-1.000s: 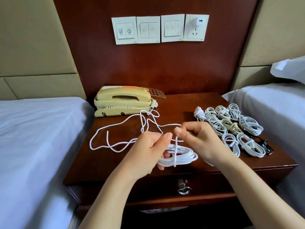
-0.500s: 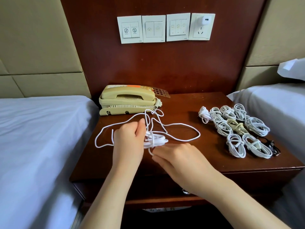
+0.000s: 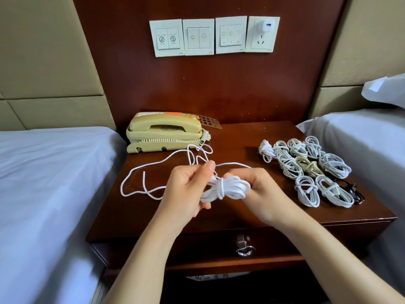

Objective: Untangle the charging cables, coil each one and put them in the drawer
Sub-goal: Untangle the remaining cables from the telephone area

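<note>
A white charging cable, coiled into a small bundle [image 3: 228, 188] with a wrap round its middle, hangs just above the nightstand [image 3: 241, 218]. My left hand [image 3: 186, 189] grips its left end, thumb up near the loose strands. My right hand [image 3: 260, 191] grips its right end. Loose white cable [image 3: 140, 172] trails in loops over the nightstand's left half, toward the telephone. Several coiled white cables [image 3: 306, 165] lie in rows at the right, one beige and one black among them. The drawer [image 3: 245, 249] below, with a metal ring pull, is closed.
A beige telephone [image 3: 164, 134] stands at the back left of the nightstand. Switch plates and a socket with a white charger [image 3: 266, 26] are on the wooden panel above. White beds flank the nightstand, left [image 3: 43, 183] and right [image 3: 361, 137].
Both hands have lifted the bundle off the nightstand and toward me. My right hand, flat on the top half a second ago, now holds the bundle's right end.
</note>
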Motion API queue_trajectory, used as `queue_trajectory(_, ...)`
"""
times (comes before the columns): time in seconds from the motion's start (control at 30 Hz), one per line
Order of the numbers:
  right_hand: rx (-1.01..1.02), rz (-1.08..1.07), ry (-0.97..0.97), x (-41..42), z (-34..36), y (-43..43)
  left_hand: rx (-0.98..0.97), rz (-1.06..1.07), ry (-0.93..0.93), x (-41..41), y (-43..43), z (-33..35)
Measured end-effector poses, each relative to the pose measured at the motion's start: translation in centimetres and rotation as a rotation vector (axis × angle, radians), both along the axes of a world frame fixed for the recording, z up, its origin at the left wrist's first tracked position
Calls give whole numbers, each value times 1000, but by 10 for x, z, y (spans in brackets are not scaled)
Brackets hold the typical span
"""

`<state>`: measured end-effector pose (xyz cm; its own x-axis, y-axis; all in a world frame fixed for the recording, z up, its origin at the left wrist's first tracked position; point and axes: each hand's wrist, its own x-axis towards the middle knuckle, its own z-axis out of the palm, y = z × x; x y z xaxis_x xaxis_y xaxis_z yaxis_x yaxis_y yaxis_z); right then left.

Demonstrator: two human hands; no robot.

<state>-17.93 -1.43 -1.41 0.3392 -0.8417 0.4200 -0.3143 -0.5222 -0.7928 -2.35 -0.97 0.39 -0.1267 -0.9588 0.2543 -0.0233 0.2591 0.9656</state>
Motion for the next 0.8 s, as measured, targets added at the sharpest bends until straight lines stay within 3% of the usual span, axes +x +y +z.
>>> queue_trajectory(0.07, -40, -41, 100, 8, -2, 7, 116, 114, 177, -3, -1, 0)
queue_trajectory(0.13, -56, -87, 213, 15, -4, 15, 156, 255, 225, -2, -5, -3)
queue_trajectory(0.2, -105, -134, 404, 23, -5, 22, 101, 396, 115, 2, -11, -7)
queue_trajectory(0.3, -384, -296, 587, 33, -5, 29, -162, 587, -131, 8, -16, -12)
queue_trajectory(0.4, -439, -371, 389, 29, 1, 29, -421, 636, -405, 7, -15, -12)
queue_trajectory(0.47, -382, -375, 204, 24, 7, 28, -458, 572, -467, 4, -15, -16)
queue_trajectory(0.6, -237, -412, -57, 11, 9, 20, -331, 349, -471, -10, -7, -21)
queue_trajectory(0.8, -181, -487, -129, 0, 6, 8, -55, 0, -338, -21, 7, -20)
